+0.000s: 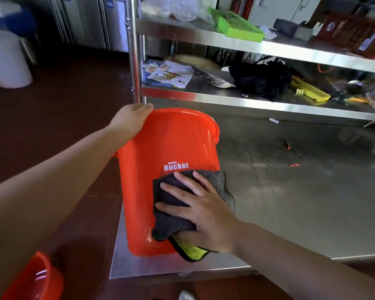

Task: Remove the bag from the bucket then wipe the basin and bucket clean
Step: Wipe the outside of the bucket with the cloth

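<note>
One orange bucket [167, 148] is in front of you, lying on its side on the corner of the steel desk [290, 202], with its base toward you and its mouth toward the shelving. White "water Bucket" print faces up. Can't tell what's inside it from this angle.

Your left hand [130, 121] grips the far rim of the bucket, fingers curled over the edge and out of sight. Your right hand [204, 208] presses one cloth [182, 217] flat against the bucket wall just below the print; fingers [178, 188] are spread wide on top of it, thumb tucked under the fold. Cloth is dark grey on the upper side, yellow on the underside, where a corner hangs off near the bucket base.

One orange basin [37, 280] sits at bottom left on the floor, below the desk corner; only part of it shows, and the inside looks glossy.

Two shelf levels show above the desk on the steel rack [225, 98]. Lower shelf: papers [171, 74], one black bag [262, 80], one yellow flat box [310, 92]. Upper shelf: one green tray [236, 24], clear plastic bags [178, 7], red cartons [355, 33] at right.

Two small red scraps [294, 165] lie on the desk to the right of the bucket.
</note>
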### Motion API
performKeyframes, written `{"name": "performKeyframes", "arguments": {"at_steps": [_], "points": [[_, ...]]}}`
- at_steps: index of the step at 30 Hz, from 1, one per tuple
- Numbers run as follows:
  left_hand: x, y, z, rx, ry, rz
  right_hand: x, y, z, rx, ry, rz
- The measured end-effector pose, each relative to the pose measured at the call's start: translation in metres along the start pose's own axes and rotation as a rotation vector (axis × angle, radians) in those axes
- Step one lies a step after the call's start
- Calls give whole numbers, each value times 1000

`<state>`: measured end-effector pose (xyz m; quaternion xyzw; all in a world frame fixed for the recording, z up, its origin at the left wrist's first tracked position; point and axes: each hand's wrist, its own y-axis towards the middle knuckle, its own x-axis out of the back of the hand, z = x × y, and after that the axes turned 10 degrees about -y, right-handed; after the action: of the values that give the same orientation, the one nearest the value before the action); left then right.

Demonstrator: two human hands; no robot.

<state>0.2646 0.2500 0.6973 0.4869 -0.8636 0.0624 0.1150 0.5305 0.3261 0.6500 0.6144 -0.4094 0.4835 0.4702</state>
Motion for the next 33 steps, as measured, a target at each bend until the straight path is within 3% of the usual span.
{"name": "performKeyframes", "arguments": {"at_steps": [7, 14, 19, 23, 33], "points": [[-28, 7, -3, 45, 376, -44, 2, 10, -6, -69, 67, 12], [-19, 25, 9, 73, 196, 52, 3, 41, -38, 5, 69, -16], [-10, 28, 16, 89, 126, 52, 2, 96, -80, -141, 114, -94], [2, 20, 21, 111, -119, 67, 1, 123, -101, -280, 217, -127], [44, 5, 47, 171, -269, 63, -9, 79, -29, -38, 84, -124]]}}
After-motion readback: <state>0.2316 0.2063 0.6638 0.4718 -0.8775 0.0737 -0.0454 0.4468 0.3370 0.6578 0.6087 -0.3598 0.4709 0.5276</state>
